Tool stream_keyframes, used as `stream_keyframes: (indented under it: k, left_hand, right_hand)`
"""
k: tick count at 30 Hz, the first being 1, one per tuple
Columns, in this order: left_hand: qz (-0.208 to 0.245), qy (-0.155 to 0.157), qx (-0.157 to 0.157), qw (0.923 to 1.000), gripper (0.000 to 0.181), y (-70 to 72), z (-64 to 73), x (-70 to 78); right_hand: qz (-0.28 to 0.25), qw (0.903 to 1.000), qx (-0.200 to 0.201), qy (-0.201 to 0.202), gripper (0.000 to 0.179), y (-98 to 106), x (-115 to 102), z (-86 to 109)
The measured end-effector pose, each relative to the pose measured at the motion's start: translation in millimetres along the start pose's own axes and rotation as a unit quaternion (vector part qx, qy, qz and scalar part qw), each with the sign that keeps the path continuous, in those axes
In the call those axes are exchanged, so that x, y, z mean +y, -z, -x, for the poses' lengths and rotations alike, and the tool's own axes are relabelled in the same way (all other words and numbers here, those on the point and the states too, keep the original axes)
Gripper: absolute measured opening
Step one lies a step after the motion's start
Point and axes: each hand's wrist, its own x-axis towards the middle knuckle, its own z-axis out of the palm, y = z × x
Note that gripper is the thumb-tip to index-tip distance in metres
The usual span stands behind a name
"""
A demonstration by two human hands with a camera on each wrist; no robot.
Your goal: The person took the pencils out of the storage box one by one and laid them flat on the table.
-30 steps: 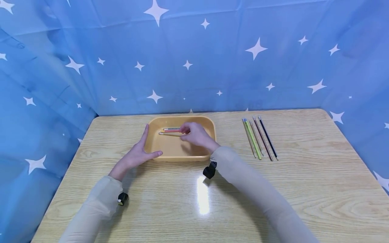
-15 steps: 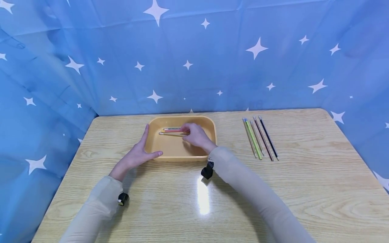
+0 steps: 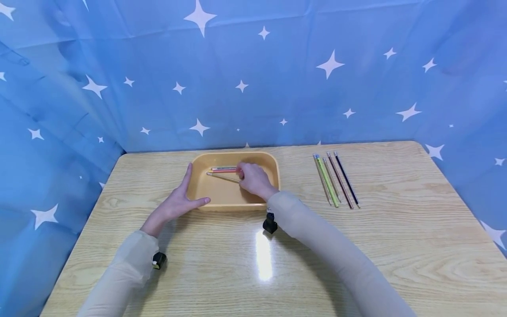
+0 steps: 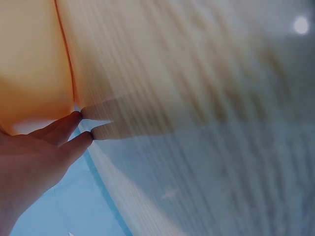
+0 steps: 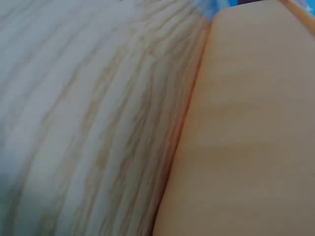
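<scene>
A shallow tan plastic tray [image 3: 222, 207] stands at the back of the table, with a few pencils inside. A gold pencil [image 3: 222, 177] lies slanted in it, below a red pencil [image 3: 223, 171] and a silvery pencil [image 3: 223, 168]. My right hand [image 3: 254, 179] reaches in over their right ends, fingers curled down at the pencils; which one it pinches I cannot tell. My left hand [image 3: 179, 203] rests against the tray's left front corner, thumb and fingers spread wide. In the left wrist view, its fingertips [image 4: 74, 116] show beside the tray's wall [image 4: 37, 64].
Several pencils [image 3: 334, 180] lie side by side on the wooden table [image 3: 396, 229] right of the tray, one of them lime green. A blue curtain with white stars [image 3: 253, 70] hangs behind the table and along its left side.
The gold pencil has turned so its right end slants toward the front. My right hand has shifted slightly right and changed its angle. My left hand stays at the tray.
</scene>
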Motion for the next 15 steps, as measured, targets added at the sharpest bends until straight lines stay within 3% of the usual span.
stream_keyframes:
  k: [9, 15]
  left_hand:
    - [-0.004, -0.003, 0.003, 1.0, 0.115, -0.5, 0.8, 0.8]
    - [-0.017, 0.001, 0.005, 0.9998, 0.115, -0.4, 1.5, 0.8]
  right_hand:
    - [-0.087, 0.995, -0.046, 0.019, 0.034, 1.5, 1.9, 1.8]
    - [-0.138, 0.9888, -0.052, 0.023, 0.035, 5.5, 4.0, 2.8]
